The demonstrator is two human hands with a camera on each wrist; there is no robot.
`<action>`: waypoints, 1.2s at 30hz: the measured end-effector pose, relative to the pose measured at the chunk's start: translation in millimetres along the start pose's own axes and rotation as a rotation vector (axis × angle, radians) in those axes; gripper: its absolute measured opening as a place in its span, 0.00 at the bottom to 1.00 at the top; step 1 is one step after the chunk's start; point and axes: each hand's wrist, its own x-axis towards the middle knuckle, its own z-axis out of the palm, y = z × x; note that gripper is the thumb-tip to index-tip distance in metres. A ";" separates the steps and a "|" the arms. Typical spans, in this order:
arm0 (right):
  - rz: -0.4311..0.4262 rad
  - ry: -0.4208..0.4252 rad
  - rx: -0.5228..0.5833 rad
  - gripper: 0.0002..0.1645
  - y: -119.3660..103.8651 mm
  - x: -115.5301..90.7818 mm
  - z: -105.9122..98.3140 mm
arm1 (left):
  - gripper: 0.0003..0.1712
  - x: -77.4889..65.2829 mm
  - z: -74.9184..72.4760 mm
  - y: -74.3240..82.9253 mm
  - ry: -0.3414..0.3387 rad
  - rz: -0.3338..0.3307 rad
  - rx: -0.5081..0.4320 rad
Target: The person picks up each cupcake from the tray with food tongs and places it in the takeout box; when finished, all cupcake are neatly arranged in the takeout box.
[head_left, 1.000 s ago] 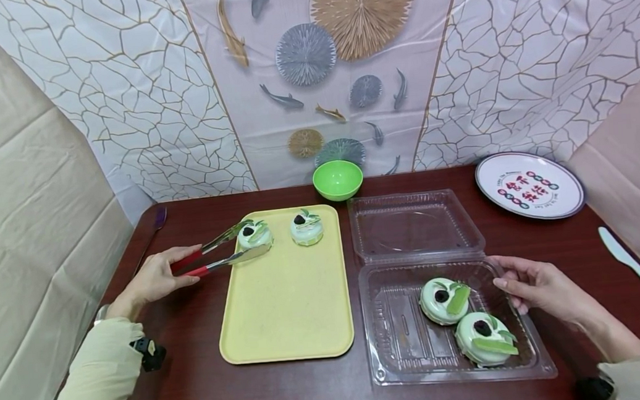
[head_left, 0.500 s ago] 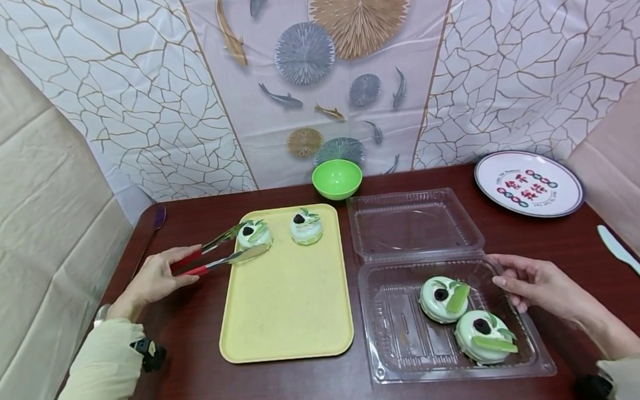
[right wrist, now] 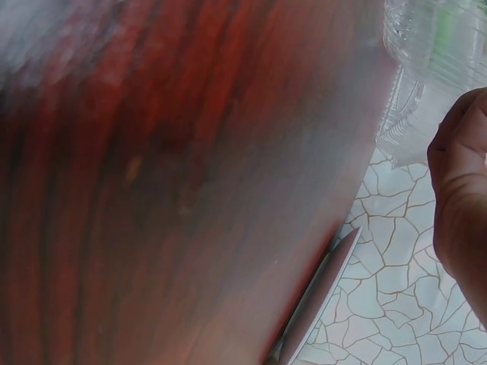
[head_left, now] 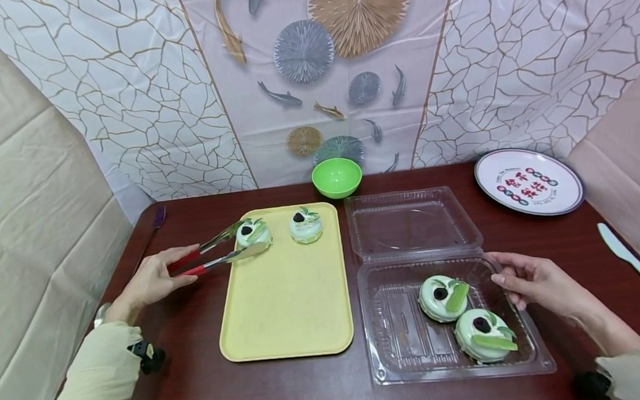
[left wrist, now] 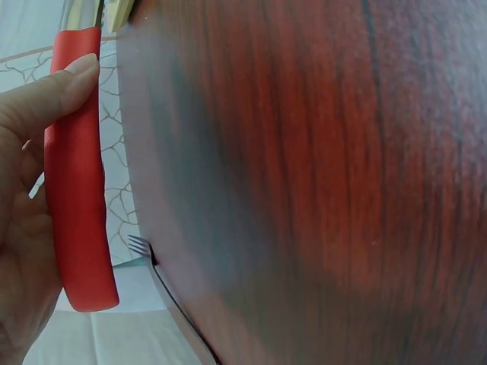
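Observation:
With my left hand (head_left: 149, 279) I grip red-handled tongs (head_left: 209, 266), thumb on one handle (left wrist: 76, 182) in the left wrist view. The spread tong tips lie on either side of a pale green round cake (head_left: 253, 232) with a dark berry on top, at the far left corner of the yellow tray (head_left: 285, 308). A similar cake (head_left: 306, 227) sits to its right. My right hand (head_left: 540, 284) pinches the right rim of a clear plastic container (head_left: 399, 343), its lid (head_left: 413, 224) folded back. Two more cakes, one nearer (head_left: 485, 336) and one farther (head_left: 443, 298), lie inside.
A green bowl (head_left: 338, 178) stands behind the tray. At the back right is a white plate (head_left: 529, 182) with red lettering, and a pale knife (head_left: 639, 267) lies along the right edge. A dark fork (head_left: 158, 219) lies at the left edge. Patterned cloth (head_left: 312, 89) hangs behind the table.

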 end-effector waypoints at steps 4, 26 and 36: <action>0.012 0.011 -0.028 0.23 -1.0 -0.2 0.5 | 0.35 -1.3 -3.4 3.1 -0.009 -0.026 0.016; 0.003 0.029 -0.025 0.22 2.0 -2.1 3.2 | 0.36 26.5 4.1 77.6 -0.020 0.328 -0.123; 0.023 0.049 -0.065 0.28 -3.3 1.5 3.2 | 0.33 47.8 32.3 150.0 -0.278 0.605 -0.192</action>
